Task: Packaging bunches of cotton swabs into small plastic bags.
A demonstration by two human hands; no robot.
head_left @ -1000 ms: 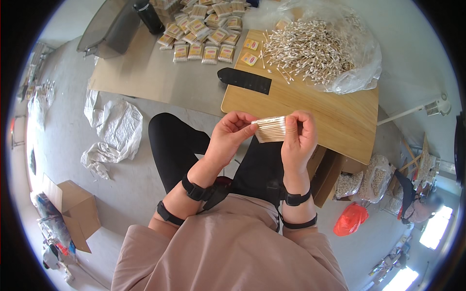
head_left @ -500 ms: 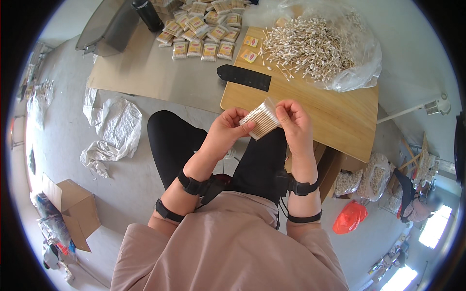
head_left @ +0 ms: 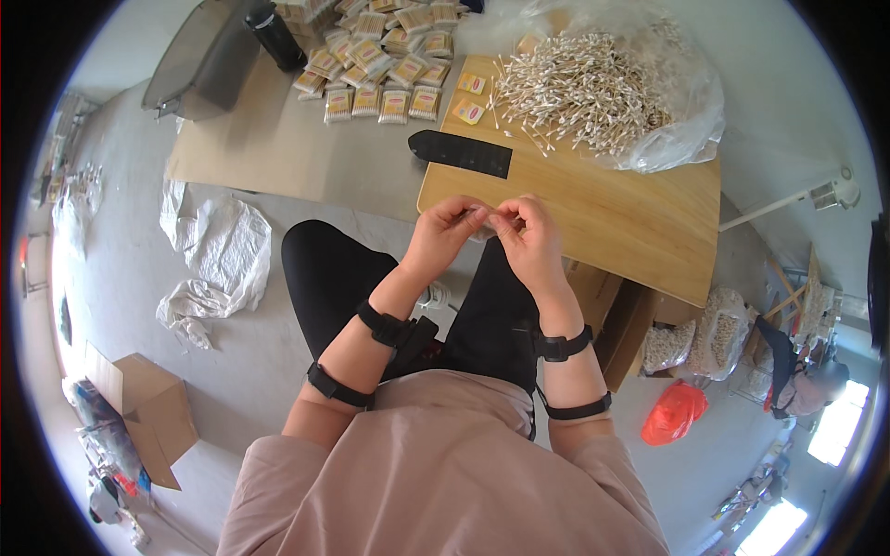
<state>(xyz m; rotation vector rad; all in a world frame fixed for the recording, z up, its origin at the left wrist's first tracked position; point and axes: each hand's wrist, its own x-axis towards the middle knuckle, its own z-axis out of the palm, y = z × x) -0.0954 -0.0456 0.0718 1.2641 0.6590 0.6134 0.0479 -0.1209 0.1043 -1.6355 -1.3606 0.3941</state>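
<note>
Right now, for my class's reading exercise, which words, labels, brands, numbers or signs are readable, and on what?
None can be read.
Cotton-swab packets: labels too small.
Two loose yellow-and-white cards: print too small.
Small packet between the left hand and right hand: mostly hidden, no print visible.

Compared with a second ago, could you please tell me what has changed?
The right hand has moved left, close up to the left hand; the packet they hold, in plain view before, is now mostly hidden. The swab pile and black strip stay as they were.
</note>
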